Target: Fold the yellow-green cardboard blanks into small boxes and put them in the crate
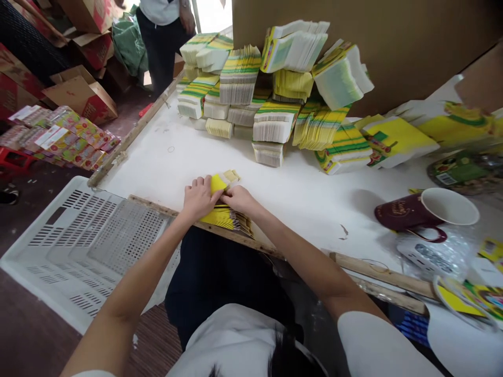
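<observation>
Near the table's front edge, a small yellow paper box (218, 183) with a pale open flap end lies between my hands. My left hand (198, 197) is closed over its left side, the thumb reaching across the near edge. From the right, my right hand (240, 200) is curled, thumb and fingers pinching the box's near right edge; part of the grip is hidden. Right below both hands is a fanned stack of flat yellow cartons (226, 218), lying against the wooden edge strip.
Piled bundles of flat yellow-green cartons (275, 123) stand at the back. A maroon mug (401, 212) lies on its side to the right, by a plastic jar (463, 173). A white crate (78, 251) is at left. A person (163, 36) stands beyond the table.
</observation>
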A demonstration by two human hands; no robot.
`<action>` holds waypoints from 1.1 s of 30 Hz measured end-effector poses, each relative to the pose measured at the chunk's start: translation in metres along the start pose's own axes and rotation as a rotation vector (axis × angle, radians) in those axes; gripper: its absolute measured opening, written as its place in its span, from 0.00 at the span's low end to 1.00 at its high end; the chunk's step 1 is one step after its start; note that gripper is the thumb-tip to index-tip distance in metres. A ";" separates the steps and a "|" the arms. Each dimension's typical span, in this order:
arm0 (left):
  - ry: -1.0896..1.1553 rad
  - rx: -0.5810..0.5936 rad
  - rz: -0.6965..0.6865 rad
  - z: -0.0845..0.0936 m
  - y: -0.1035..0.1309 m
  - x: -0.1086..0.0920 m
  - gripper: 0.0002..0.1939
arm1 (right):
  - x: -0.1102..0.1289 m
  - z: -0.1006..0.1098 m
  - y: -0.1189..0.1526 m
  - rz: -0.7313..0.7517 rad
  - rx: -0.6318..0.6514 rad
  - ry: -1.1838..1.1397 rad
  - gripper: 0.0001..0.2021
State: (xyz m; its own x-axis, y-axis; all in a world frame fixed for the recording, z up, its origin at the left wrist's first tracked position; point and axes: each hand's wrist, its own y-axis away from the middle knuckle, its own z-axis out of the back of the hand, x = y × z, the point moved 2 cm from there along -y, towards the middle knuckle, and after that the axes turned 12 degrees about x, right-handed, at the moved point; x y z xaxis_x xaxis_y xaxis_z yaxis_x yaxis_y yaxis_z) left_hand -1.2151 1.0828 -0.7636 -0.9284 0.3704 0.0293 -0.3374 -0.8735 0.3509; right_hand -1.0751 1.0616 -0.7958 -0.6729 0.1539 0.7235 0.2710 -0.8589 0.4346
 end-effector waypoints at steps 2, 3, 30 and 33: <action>0.002 -0.005 0.008 -0.001 0.000 0.001 0.28 | -0.004 0.003 0.000 -0.009 -0.003 -0.004 0.17; 0.005 -0.013 0.012 -0.001 0.000 0.001 0.29 | -0.007 0.006 0.000 -0.015 -0.018 -0.002 0.17; 0.064 -0.036 0.074 -0.001 -0.001 -0.003 0.28 | -0.042 0.034 0.023 0.237 -0.274 0.260 0.14; 0.062 -0.038 0.069 -0.001 -0.001 -0.003 0.28 | -0.041 0.027 0.024 0.259 -0.332 0.343 0.10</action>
State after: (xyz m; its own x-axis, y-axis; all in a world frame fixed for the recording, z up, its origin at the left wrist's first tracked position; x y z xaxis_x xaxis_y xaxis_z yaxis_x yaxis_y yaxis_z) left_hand -1.2120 1.0823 -0.7647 -0.9572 0.2892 -0.0064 -0.2765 -0.9081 0.3145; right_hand -1.0223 1.0477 -0.8000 -0.8140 -0.2040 0.5439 0.2634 -0.9641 0.0326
